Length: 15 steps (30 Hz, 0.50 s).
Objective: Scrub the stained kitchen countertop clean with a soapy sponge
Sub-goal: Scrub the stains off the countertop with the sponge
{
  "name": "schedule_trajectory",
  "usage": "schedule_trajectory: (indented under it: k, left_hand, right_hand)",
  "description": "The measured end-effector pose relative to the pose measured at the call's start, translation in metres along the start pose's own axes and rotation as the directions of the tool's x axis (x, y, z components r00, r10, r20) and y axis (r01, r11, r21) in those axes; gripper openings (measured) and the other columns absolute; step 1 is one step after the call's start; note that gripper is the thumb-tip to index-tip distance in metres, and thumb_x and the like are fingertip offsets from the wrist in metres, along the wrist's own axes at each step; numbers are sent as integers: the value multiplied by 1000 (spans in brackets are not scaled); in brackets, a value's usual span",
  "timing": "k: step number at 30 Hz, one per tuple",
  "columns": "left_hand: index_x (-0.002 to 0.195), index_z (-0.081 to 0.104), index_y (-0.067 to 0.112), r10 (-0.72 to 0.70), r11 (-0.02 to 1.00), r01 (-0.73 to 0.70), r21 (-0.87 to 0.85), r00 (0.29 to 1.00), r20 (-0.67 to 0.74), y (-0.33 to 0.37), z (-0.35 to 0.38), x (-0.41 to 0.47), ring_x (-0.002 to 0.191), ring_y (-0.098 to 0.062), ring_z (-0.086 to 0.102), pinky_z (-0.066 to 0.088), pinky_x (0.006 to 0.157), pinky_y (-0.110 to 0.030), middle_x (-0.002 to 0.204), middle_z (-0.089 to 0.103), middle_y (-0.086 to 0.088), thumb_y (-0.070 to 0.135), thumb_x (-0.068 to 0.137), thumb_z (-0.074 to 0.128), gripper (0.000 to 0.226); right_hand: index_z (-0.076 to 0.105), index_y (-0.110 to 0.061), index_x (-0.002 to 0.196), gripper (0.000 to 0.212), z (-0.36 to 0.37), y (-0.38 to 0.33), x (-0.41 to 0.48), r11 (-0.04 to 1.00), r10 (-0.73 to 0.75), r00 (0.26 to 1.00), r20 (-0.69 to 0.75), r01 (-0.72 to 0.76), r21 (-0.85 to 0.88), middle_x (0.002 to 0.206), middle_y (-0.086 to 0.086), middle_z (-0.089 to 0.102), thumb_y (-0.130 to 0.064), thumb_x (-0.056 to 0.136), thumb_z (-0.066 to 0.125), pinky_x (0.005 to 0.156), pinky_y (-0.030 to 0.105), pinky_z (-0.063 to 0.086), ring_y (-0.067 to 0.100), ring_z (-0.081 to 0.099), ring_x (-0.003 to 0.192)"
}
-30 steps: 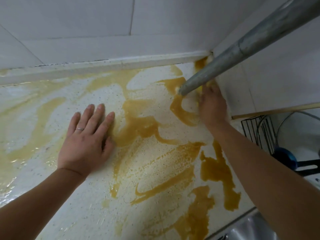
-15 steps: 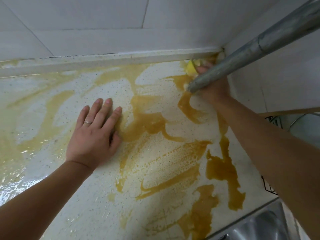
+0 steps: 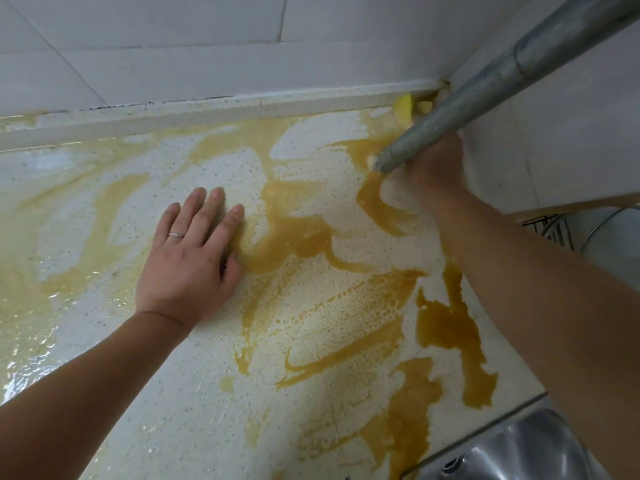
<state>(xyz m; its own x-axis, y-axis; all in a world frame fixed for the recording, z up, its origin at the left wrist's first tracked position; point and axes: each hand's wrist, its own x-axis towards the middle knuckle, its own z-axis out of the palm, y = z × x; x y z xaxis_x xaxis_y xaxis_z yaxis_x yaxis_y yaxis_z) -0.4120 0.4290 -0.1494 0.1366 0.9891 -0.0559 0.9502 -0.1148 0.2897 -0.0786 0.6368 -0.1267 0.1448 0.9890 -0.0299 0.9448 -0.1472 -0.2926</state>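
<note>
sponge (image 3: pixel 403 107) looks soft, slippery, grab across its back. right hand (image 3: pixel 436 164) grip hidden by pipe (image 3: pixel 485 95), can't tell; left hand (image 3: pixel 187 261) flat.

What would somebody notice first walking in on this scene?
Amber-brown stains smear the speckled countertop, thickest at centre and right. The left hand lies flat on it at centre-left, while the right hand reaches into the far right corner by a yellow sponge, partly hidden behind a slanting grey pipe.
</note>
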Motion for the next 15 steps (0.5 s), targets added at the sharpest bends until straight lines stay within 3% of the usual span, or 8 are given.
schedule_trajectory:
  k: [1,5,7,9,13,15]
  left_hand:
    - [157,41,15,3,1000,-3,-1,1000,10,1,-1,0,157,-36,18,12,128,-54,166,30,-16,36,97,40,64]
    - [158,40,16,2,1000,-2,1,1000,22,0,-2,1,157,-36,16,11,128,-53,167,28,-16,38,97,37,65]
    - [158,40,16,0,1000,0,-2,1000,14,0,-2,1,157,-36,18,11,128,-53,167,29,-16,38,97,37,65]
    - [158,40,16,7,1000,-6,-4,1000,12,2,-3,2,157,-36,18,10,128,-52,166,29,-16,39,97,37,65]
    - [158,40,16,-3,1000,3,-2,1000,24,2,-4,2,157,-36,17,10,128,-52,167,29,-16,39,97,37,65]
    - [158,41,16,-2,1000,2,6,1000,20,2,-4,1,157,-37,18,10,128,-52,166,29,-16,39,96,36,65]
  right_hand:
    - [65,-9,123,32,7,5,0,997,-55,998,8,55,-60,121,13,66,-14,94,54,94,36,49,30,61,112]
    - [61,-12,116,25,1,5,7,974,67,998,-1,-66,-217,116,9,66,-21,103,41,90,39,47,30,62,108]
    - [60,-16,108,19,-7,-3,3,978,105,994,10,-102,-182,110,7,65,-24,103,44,82,36,44,27,61,101]
    - [62,-17,101,13,-5,-10,-20,988,35,999,29,-31,-154,101,10,67,-21,98,50,71,33,41,29,62,92]
    - [60,-24,119,26,2,-4,-62,975,-92,993,70,104,-197,88,2,64,-25,100,42,64,35,45,26,62,80]
    - [59,-25,115,27,-4,5,-50,972,-95,989,113,116,-203,83,-2,61,-28,100,37,65,36,45,25,61,79]
